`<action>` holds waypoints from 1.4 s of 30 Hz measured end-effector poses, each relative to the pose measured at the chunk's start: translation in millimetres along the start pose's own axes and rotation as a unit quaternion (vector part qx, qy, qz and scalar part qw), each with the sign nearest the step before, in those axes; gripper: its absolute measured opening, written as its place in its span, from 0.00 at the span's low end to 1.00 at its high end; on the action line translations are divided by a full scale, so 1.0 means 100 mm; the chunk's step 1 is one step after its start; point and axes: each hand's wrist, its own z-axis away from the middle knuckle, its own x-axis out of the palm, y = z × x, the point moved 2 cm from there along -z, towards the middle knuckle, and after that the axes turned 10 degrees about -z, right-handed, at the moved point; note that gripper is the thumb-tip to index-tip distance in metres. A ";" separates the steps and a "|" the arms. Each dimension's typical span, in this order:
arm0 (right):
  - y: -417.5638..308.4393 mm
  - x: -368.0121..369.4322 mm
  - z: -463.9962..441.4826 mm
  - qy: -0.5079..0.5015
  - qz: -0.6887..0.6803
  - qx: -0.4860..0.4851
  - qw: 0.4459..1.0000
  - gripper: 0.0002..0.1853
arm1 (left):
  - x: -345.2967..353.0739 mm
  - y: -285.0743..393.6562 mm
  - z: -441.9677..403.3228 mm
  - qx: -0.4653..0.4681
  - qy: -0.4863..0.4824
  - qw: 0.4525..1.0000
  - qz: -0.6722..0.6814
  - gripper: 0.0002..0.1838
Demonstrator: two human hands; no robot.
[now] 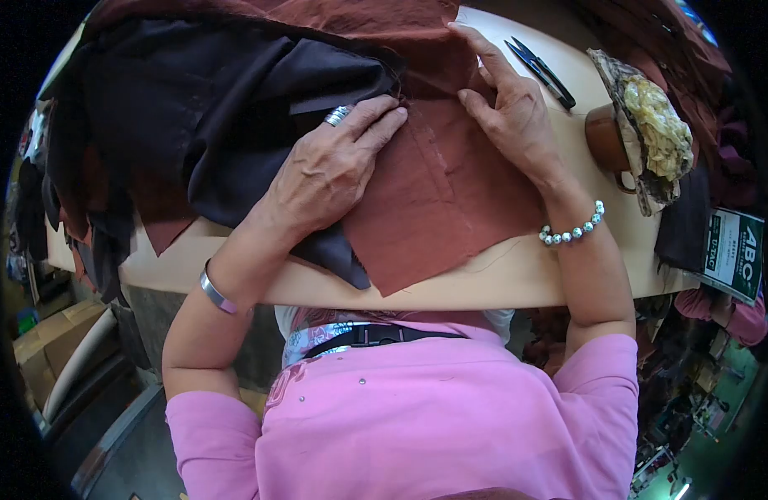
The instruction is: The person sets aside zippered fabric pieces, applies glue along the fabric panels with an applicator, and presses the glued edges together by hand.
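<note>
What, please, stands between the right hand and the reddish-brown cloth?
Nothing visible does. The right hand has its thumb and index finger over the reddish-brown cloth. The black snips and brown mug are off to the right, not between.

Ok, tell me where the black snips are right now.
In the head view, the black snips lie toward the upper right, just to the right of the right hand and up and left of the brown mug.

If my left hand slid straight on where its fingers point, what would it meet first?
Your left hand, crossing the brown cloth, would probably meet your right hand first; depth is unclear.
</note>
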 end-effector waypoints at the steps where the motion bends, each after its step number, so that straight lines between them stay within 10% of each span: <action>1: -0.01 -0.01 -0.01 0.000 0.004 0.016 1.000 0.35 | 0.00 0.00 0.00 0.010 0.002 1.000 -0.010 0.24; 10: 0.04 0.04 -0.04 0.035 0.014 -0.032 0.999 0.34 | -0.05 -0.01 -0.03 0.083 -0.037 0.993 -0.074 0.23; 16: -0.08 0.04 0.09 0.109 0.159 -0.338 0.921 0.29 | -0.05 -0.01 -0.04 0.038 0.000 0.999 0.021 0.20; 22: -0.18 0.33 0.33 -0.092 0.140 -0.296 0.940 0.19 | -0.22 -0.18 -0.26 -0.017 0.079 0.992 0.096 0.14; 29: -0.19 0.37 0.33 -0.094 0.214 -0.300 0.925 0.20 | -0.30 -0.22 -0.63 -0.001 0.232 0.939 -0.252 0.12; 33: -0.20 0.38 0.33 -0.099 0.208 -0.278 0.933 0.20 | -0.18 -0.35 -0.81 0.000 0.099 0.966 -0.239 0.09; 42: -0.20 0.36 0.31 -0.121 0.176 -0.245 0.946 0.22 | -0.18 -0.36 -0.75 0.028 0.202 0.959 -0.197 0.05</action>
